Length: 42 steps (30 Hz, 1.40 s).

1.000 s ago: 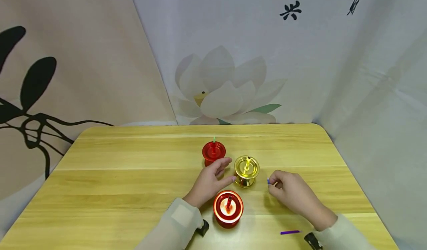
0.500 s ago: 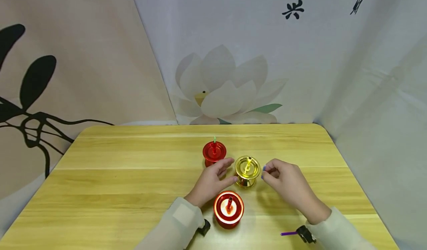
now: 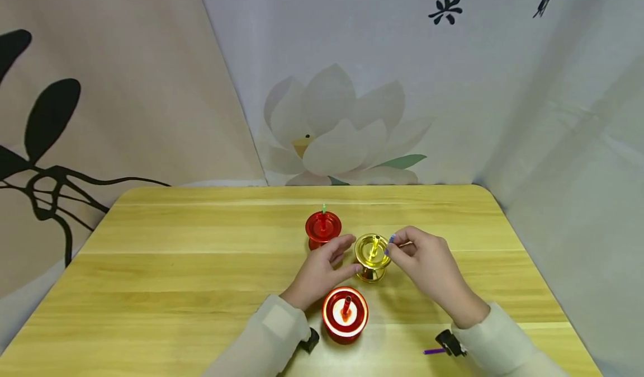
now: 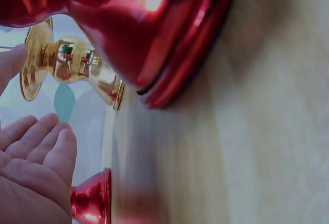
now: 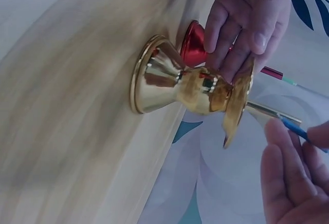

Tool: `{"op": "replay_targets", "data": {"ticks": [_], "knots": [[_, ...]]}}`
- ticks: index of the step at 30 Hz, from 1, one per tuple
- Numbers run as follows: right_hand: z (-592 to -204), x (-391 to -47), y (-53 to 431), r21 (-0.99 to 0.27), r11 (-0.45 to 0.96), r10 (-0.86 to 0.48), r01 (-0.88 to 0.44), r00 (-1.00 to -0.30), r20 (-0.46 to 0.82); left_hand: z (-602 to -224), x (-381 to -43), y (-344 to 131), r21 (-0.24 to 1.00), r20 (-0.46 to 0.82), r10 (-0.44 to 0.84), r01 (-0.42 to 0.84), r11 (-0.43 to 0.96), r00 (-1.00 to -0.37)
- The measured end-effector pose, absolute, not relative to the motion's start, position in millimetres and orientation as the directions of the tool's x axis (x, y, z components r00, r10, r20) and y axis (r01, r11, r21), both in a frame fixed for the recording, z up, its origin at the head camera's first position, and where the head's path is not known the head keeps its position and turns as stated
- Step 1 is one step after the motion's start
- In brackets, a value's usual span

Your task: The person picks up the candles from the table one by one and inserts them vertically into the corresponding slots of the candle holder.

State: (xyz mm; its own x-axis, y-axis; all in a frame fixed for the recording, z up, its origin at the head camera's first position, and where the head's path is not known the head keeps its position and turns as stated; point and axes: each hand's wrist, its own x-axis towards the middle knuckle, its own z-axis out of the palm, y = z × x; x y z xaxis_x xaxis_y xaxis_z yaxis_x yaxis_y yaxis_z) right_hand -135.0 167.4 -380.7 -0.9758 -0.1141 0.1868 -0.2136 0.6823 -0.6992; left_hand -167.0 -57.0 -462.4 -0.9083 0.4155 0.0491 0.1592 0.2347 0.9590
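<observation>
Clearly, the pale cloth backdrop (image 3: 453, 86), printed with a large flower, is the biggest thing here, standing along the far, left and right sides. Before it spreads the wooden table (image 3: 201, 265). Pale sleeves (image 3: 256, 338) reach in from the near edge. The left hand (image 3: 319, 271) lies left of the gold holder, its fingers loosely extended and thumb apart, gripping nothing; whether it touches the gold I cannot tell. The right hand (image 3: 427, 265), to the right, has thumb and forefinger closed in a pinch. The near red holder (image 3: 344, 335) stands upright, with a bare tube at its centre. The gold holder (image 3: 371, 276) is upright too, farther and slightly right. The far red holder (image 3: 313, 232) stands beyond the left hand. A purple stick (image 3: 434, 352) lies on the near right, partly hidden by the right wrist. The blue stick (image 3: 389, 245) is what the right hand pinches, tilted close to the gold tube; contact is unclear. Smallest, a green stick (image 3: 324, 208) tops the far red holder's tube.
</observation>
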Motion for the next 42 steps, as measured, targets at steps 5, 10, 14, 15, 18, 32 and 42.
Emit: {"op": "replay_targets", "data": {"ticks": [5, 10, 14, 15, 18, 32, 42], "knots": [[-377, -140, 163, -0.712, 0.668, -0.096, -0.215, -0.974, 0.203, -462, -169, -55, 0.957, 0.060, 0.428, 0.174, 0.233, -0.902], [-374, -144, 159, -0.718, 0.656, -0.087, -0.231, -0.969, 0.232, -460, -172, -53, 0.955, 0.066, 0.445, 0.186, 0.232, -0.893], [-371, -145, 157, -0.727, 0.642, -0.082, -0.243, -0.965, 0.251, -459, -174, -52, 0.953, 0.058, 0.451, 0.184, 0.241, -0.891], [-370, -146, 157, -0.727, 0.641, -0.081, -0.247, -0.963, 0.256, -458, -174, -51, 0.952, 0.059, 0.453, 0.187, 0.243, -0.890], [-369, -147, 157, -0.724, 0.640, -0.075, -0.258, -0.958, 0.275, -457, -175, -51, 0.948, 0.064, 0.461, 0.199, 0.250, -0.885], [-371, -149, 154, -0.708, 0.639, -0.074, -0.300, -0.941, 0.331, -456, -174, -52, 0.946, 0.068, 0.470, 0.207, 0.249, -0.880], [-374, -149, 152, -0.697, 0.656, -0.101, -0.288, -0.949, 0.297, -457, -173, -53, 0.954, 0.059, 0.474, 0.190, 0.234, -0.879]]}}
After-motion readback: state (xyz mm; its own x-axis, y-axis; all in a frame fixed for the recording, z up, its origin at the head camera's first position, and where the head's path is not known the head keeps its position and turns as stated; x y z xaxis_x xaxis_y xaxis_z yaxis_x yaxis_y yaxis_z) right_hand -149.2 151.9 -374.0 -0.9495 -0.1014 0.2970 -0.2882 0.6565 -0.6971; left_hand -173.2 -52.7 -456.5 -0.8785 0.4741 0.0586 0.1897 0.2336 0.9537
